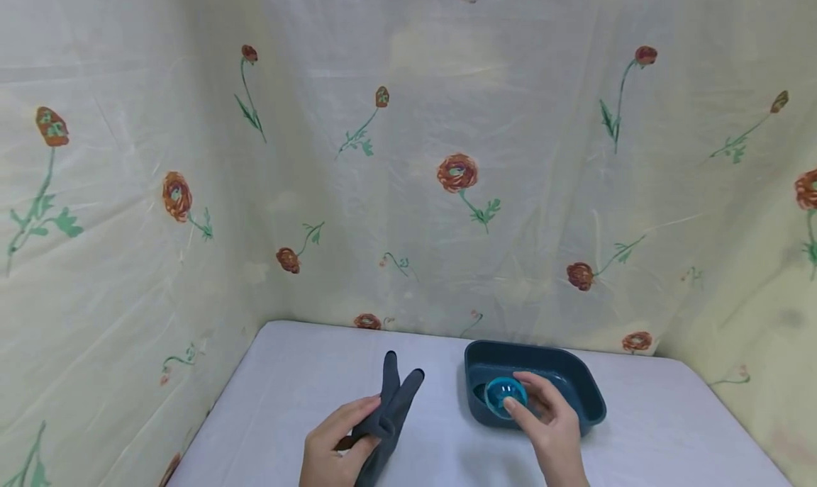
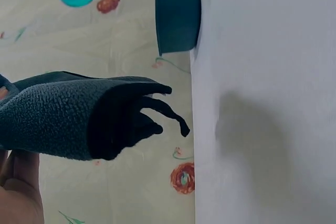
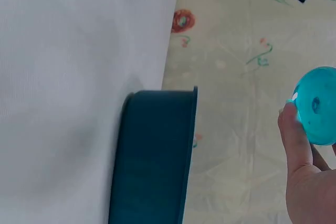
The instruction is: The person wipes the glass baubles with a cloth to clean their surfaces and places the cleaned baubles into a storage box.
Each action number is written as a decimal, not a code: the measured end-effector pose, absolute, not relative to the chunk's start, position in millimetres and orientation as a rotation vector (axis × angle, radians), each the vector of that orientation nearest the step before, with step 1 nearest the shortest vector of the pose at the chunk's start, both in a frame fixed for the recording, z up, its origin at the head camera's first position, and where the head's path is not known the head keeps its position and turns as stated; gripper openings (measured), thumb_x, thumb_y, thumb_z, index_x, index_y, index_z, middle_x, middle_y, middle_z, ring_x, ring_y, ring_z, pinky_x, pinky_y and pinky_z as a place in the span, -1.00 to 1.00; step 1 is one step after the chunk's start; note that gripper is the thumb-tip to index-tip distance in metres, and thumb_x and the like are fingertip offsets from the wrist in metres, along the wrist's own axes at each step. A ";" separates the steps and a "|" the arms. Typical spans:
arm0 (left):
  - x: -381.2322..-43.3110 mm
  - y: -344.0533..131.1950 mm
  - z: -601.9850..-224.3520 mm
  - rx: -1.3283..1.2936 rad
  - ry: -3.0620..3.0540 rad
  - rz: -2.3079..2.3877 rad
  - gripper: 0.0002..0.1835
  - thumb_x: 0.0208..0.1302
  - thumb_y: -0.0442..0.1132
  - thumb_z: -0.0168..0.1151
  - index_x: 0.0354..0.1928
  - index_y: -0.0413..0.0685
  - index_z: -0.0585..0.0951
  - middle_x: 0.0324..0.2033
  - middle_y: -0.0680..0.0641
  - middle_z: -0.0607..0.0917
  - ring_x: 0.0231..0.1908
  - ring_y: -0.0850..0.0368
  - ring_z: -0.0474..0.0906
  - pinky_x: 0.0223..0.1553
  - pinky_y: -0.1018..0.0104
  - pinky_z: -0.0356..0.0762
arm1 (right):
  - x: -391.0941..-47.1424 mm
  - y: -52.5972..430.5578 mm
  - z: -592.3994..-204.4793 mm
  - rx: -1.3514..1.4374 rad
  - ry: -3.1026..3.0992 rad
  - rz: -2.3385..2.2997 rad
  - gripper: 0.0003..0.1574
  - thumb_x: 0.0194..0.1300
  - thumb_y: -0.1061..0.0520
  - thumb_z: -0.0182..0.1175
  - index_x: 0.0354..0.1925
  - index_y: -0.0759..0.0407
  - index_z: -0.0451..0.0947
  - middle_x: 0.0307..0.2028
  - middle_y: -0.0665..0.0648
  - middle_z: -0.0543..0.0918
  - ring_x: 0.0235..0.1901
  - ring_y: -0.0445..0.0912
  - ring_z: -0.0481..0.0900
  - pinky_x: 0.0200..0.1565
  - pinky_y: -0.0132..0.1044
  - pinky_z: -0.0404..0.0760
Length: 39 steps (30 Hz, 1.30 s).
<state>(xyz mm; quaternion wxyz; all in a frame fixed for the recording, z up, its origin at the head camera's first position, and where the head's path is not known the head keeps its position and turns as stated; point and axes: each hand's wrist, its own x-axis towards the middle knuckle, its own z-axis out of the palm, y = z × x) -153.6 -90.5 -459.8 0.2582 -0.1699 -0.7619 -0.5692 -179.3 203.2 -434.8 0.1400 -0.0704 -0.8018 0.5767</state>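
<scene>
In the head view my left hand (image 1: 338,441) grips a dark grey cloth (image 1: 391,420), folded so that two narrow ends point up and away. Its fuzzy surface and loose, layered edges show in the left wrist view, where the cloth (image 2: 58,114) hangs above the table. My right hand (image 1: 552,430) pinches a small see-through turquoise bowl (image 1: 506,396) between thumb and fingers. From the right wrist, the bowl (image 3: 317,106) shows its round underside, held in the air. Behind it stands a dark teal basin (image 1: 590,395), partly hidden by the bowl and hand.
A white cloth covers the table (image 1: 281,373). Flowered curtains (image 1: 408,210) rise behind the table and along both sides. The basin's straight side wall (image 3: 152,150) stands close to the table's back edge.
</scene>
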 end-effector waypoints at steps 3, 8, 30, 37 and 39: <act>-156.3 -92.9 -462.7 -0.502 -2.054 -1.506 -0.55 -0.02 -0.36 0.39 -0.02 0.11 0.63 -0.05 0.02 0.67 -0.08 0.30 0.61 -0.49 0.54 0.58 | -187.0 211.0 -436.3 -0.225 -2.345 1.620 -0.35 0.08 -0.24 0.26 0.12 -0.10 0.42 0.01 -0.01 0.52 -0.10 -0.30 0.51 -0.13 -0.57 0.52; -156.6 -90.5 -463.7 -0.519 -2.121 -1.535 -0.50 -0.03 -0.39 0.38 0.00 0.22 0.61 -0.02 0.11 0.65 -0.05 0.27 0.60 -0.34 0.49 0.62 | -197.8 222.5 -438.5 -0.272 -2.371 1.546 -0.33 0.09 -0.28 0.23 0.13 -0.09 0.42 0.02 0.01 0.53 -0.17 -0.34 0.51 -0.18 -0.58 0.53; -153.4 -50.7 -499.9 -0.891 -2.399 -1.303 -0.63 0.17 -0.15 0.24 0.05 0.31 0.57 -0.05 0.20 0.65 -0.03 0.32 0.58 -0.07 0.36 0.60 | -240.0 250.2 -450.4 -0.321 -2.620 1.234 -0.31 0.09 -0.30 0.22 0.12 -0.02 0.42 0.13 0.23 0.51 0.07 0.12 0.49 -0.03 0.00 0.58; -156.4 -46.5 -503.2 -1.036 -2.520 -1.262 -0.66 0.29 0.01 0.08 0.07 0.23 0.56 -0.05 0.19 0.66 -0.02 0.33 0.57 -0.08 0.42 0.58 | -247.3 254.7 -454.8 -0.322 -2.748 1.152 -0.31 0.10 -0.28 0.22 0.12 0.01 0.42 0.12 0.32 0.50 0.05 0.18 0.48 -0.05 0.06 0.55; -157.7 -45.9 -503.7 -1.104 -2.543 -1.233 -0.62 0.31 0.07 0.02 0.09 0.18 0.55 -0.03 0.18 0.65 -0.01 0.34 0.56 -0.08 0.44 0.57 | -248.7 255.5 -455.3 -0.326 -2.782 1.135 -0.31 0.09 -0.27 0.22 0.11 0.02 0.43 0.11 0.34 0.50 0.04 0.19 0.47 -0.09 0.04 0.56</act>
